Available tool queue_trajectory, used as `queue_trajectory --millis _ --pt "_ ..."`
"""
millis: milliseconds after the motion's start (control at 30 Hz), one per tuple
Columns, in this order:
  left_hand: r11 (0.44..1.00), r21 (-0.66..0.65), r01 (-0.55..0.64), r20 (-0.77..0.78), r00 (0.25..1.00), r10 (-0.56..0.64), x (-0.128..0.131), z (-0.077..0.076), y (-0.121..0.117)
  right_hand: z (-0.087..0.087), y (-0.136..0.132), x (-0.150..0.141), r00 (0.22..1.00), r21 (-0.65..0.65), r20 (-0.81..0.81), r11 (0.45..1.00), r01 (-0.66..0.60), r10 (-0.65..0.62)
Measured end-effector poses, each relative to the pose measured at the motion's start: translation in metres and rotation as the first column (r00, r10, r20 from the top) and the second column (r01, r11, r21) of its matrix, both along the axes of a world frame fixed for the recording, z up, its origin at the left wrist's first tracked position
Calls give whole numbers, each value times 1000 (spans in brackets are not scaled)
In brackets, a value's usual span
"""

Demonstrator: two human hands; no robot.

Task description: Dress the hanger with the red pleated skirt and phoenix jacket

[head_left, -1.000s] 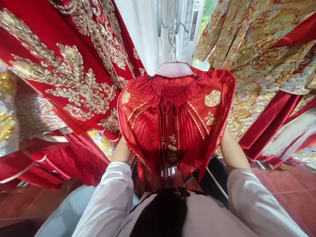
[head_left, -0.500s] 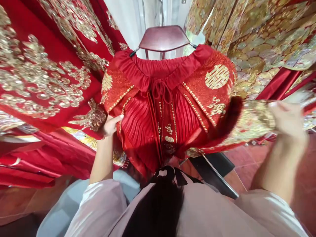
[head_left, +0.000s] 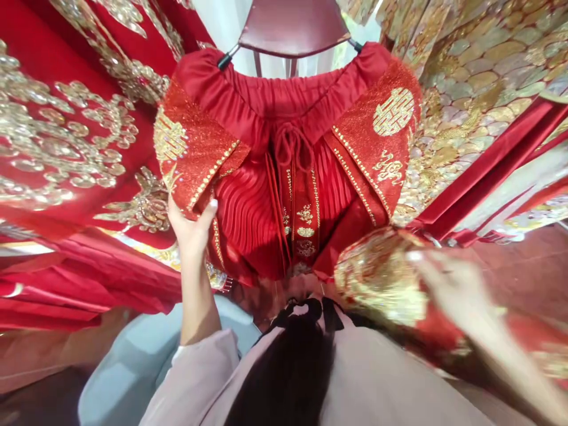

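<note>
A red pleated skirt [head_left: 248,207] with gold embroidery hangs from a dark reddish hanger [head_left: 293,26] by two clips. A red cord bow [head_left: 293,145] is tied at its gathered waistband. My left hand [head_left: 190,228] grips the skirt's left panel, thumb in front and fingers hidden behind the cloth. My right hand [head_left: 457,284], smeared by motion, pinches the skirt's gold-embroidered hem [head_left: 381,278] at the lower right. More of that red and gold cloth trails under my right forearm.
Red cloth with silver-gold beading [head_left: 57,136] hangs close on the left. On the right hangs a gold scale-patterned garment [head_left: 479,77], with red fabric [head_left: 483,171] below it. A light blue chair [head_left: 128,355] stands at the lower left, on a reddish tiled floor [head_left: 519,266].
My right hand has swung the hem from the far right in toward my body, turning it over. The skirt and hanger appear nearer and higher. My left hand keeps to the left panel.
</note>
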State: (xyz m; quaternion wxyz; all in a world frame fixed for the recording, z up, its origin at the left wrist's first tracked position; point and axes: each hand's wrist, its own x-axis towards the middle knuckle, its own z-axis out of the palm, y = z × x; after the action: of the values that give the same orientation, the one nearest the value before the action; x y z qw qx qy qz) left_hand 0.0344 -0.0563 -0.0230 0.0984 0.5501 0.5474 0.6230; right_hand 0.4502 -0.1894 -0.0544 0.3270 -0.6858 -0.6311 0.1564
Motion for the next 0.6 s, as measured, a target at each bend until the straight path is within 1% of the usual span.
queue_trajectory --millis 33,67,100,133,167,200,233,267,300,367,433,533,600 --pt "997 56 -59 -86 994 63 6 2 -6 -19 -3 -9 1000 -133 2 991 -11 11" --pt "983 126 -132 -166 974 152 15 4 -12 -42 -5 -18 1000 -285 14 958 -8 12" --pt "960 193 -205 -230 941 247 26 6 -17 -67 -6 -26 999 -425 39 905 12 5" --pt "932 250 -263 -273 904 328 40 7 -20 -92 -6 -34 997 -527 75 848 48 -10" --pt "912 282 -297 -301 876 378 54 8 -22 -116 -7 -40 991 -585 127 804 104 -36" --pt "914 282 -291 -327 867 377 70 8 -20 -136 -7 -44 987 -603 155 787 133 -48" --pt "932 262 -251 -351 875 334 85 9 -16 -153 -8 -46 982 -615 180 773 155 -54" --pt "955 224 -194 -370 890 267 99 9 -9 -164 -8 -47 980 -616 193 770 165 -56" --pt "974 179 -136 -377 905 196 111 10 -1 -171 -8 -47 977 -621 207 765 169 -48" --pt "993 95 -65 -348 933 94 128 12 20 -174 -6 -47 967 -645 255 746 165 7" --pt "998 36 -54 -298 953 63 135 16 41 -166 -1 -48 948 -681 307 716 155 88" --pt "998 -8 -58 -292 955 53 132 22 60 -145 13 -54 917 -741 336 661 117 214" --pt "997 -34 -65 -357 933 49 127 21 60 -124 27 -60 903 -770 321 634 73 285"
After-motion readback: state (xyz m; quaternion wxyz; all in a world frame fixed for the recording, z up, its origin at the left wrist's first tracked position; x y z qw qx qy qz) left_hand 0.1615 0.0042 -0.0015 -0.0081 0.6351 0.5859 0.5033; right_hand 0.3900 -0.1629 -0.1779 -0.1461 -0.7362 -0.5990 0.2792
